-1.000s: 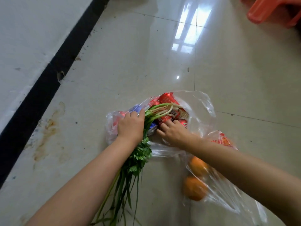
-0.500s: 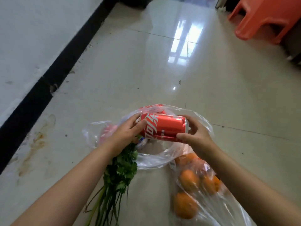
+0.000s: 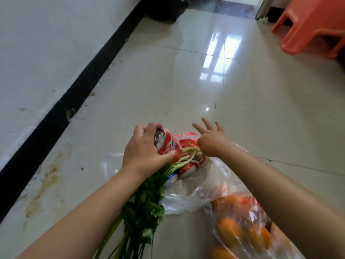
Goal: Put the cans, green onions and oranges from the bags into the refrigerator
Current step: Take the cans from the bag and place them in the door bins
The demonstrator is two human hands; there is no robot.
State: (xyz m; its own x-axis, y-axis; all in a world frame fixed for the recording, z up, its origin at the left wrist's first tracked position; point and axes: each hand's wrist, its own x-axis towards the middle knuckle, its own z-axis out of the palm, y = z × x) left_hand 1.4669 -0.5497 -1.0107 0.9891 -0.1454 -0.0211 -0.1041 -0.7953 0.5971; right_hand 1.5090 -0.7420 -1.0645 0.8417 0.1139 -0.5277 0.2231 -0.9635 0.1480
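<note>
Red aluminium drink can gripped sideways in left hand, fingers wrapped round it. Right hand hovers over clear plastic bag, fingers spread, grasping nothing.

Glossy tiled floor bears two plastic bags, greens, stool

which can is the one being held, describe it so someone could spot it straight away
Start at the clear plastic bag on the tiled floor, where green onions lie across red cans. The held red can sits at the bag's left edge, wrapped by the left hand. Unlike the cans under the onions, its silver top shows.
</note>
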